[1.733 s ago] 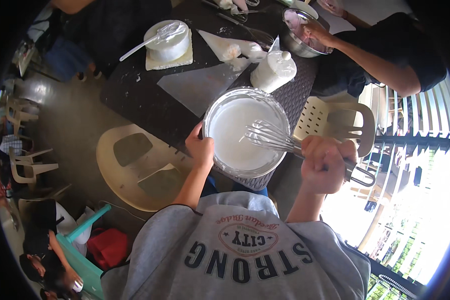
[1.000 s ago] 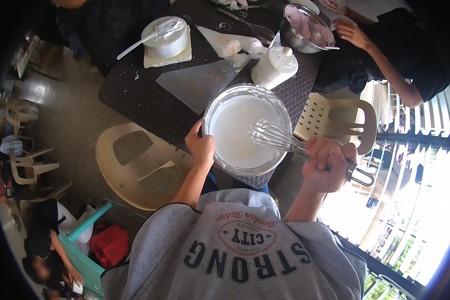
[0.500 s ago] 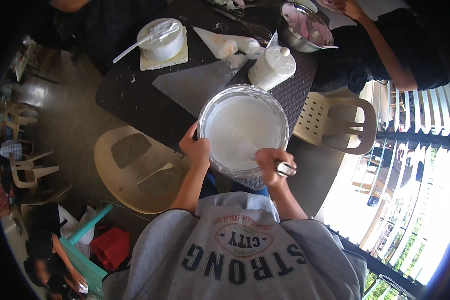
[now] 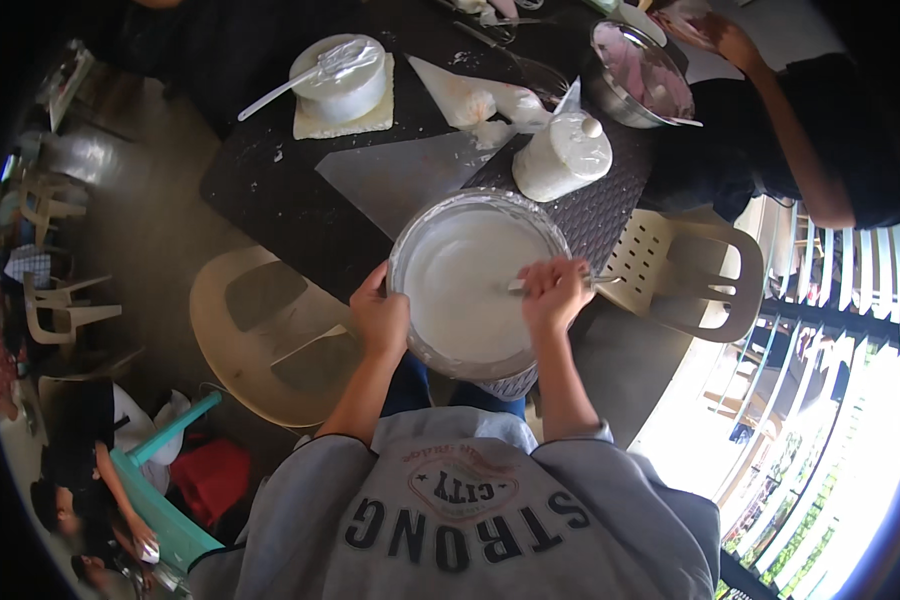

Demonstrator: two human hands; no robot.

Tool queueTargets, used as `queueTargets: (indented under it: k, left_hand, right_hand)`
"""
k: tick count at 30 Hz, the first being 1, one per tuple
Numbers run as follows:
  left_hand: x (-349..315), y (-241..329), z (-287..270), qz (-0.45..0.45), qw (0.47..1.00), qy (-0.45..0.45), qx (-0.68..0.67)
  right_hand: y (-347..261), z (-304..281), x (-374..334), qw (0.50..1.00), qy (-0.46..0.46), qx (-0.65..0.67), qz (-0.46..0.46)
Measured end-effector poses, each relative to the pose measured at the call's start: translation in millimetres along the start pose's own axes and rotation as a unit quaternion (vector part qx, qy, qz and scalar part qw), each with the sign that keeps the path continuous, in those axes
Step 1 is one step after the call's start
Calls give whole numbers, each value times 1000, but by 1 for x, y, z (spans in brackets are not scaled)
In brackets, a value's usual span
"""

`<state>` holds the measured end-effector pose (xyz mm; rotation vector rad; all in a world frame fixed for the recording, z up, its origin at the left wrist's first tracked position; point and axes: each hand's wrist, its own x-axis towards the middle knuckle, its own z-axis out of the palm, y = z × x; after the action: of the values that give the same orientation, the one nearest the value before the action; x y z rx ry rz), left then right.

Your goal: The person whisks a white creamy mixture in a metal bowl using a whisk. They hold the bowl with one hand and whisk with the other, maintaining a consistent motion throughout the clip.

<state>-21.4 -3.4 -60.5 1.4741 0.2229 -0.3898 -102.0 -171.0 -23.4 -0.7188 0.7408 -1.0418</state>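
A round bowl (image 4: 460,367) with a smeared rim holds a smooth white mixture (image 4: 460,280), close in front of my body at the table's near corner. My left hand (image 4: 380,315) grips its left side, thumb near the rim. My right hand (image 4: 553,293) is closed around a metal-handled utensil (image 4: 606,280) over the right part of the bowl. The utensil's working end cannot be made out. Just beyond the bowl stands a white-coated cylinder (image 4: 560,160) with a pale knob on top and a clear plastic cone beside it.
The dark table (image 4: 260,185) bears a clear plastic sheet (image 4: 400,175), filled piping bags (image 4: 460,95), a white tub (image 4: 340,85) with a spatula (image 4: 280,95), and a bowl of pink cream (image 4: 635,75). Another person's hand (image 4: 715,35) is at far right. Chairs (image 4: 680,265) (image 4: 235,340) flank me.
My right hand has moved up along the bowl's right side, and the utensil's handle now points rightward. The bowl sits slightly lower in view. My left hand keeps its grip.
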Motion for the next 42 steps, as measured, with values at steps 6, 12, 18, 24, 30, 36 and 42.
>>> queueTargets:
  k: [6,12,18,24,30,36,42]
  left_hand:
    - [-2,9,-3,-27,1000,-11,2]
    - [-1,13,0,-29,999,4,-36]
    - [11,18,-5,0,999,-10,38]
    - [13,28,-8,7,998,-53,13]
    - [1,34,2,7,999,-32,30]
    - [3,29,3,-3,999,-33,13]
    - [5,10,-4,-11,1000,15,2]
  right_hand:
    - [-5,24,10,996,-40,-53,-59]
    - [-21,15,36,990,-13,-56,-131]
    - [-17,-11,23,988,-10,-79,-129]
    - [-32,2,-14,986,-84,-104,-103]
    - [-21,9,-38,983,-184,-17,-1]
    - [-1,2,-12,998,-11,-15,-63]
    - [-27,-6,39,994,-27,-20,-105]
